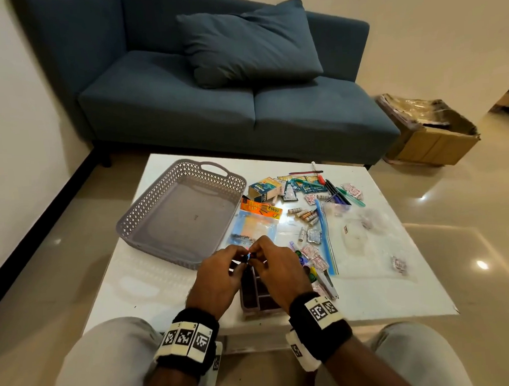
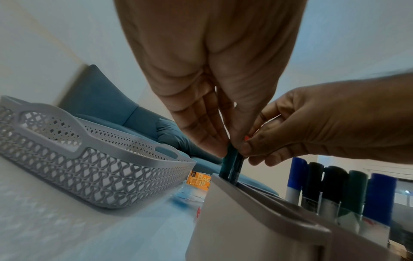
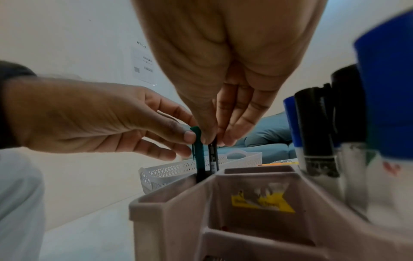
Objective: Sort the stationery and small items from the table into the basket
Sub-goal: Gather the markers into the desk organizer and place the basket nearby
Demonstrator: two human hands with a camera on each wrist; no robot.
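Note:
A mauve compartment organizer (image 1: 254, 296) (image 2: 245, 211) (image 3: 178, 211) stands at the table's near edge. Both hands meet above its far compartment, where two pens stand upright. My left hand (image 1: 242, 257) (image 2: 225, 150) (image 3: 190, 139) pinches the top of the green pen (image 2: 229, 160) (image 3: 196, 150). My right hand (image 1: 255, 255) (image 3: 212, 139) (image 2: 245, 150) pinches the black pen (image 3: 213, 157) (image 2: 237, 167) beside it. The grey lattice basket (image 1: 147, 204) (image 2: 89, 146) (image 3: 178, 167) sits to the left with nothing visible in it.
Capped markers (image 2: 335, 185) (image 3: 312, 132) stand just right of the organizer. An orange bag-clip pack (image 1: 259, 219) (image 2: 198, 180), small boxes (image 1: 263, 189), pens (image 1: 340, 192), small tubes and sachets lie across the table's right half. A blue sofa (image 1: 243, 110) is behind; a cardboard box (image 1: 433, 142) stands on the floor.

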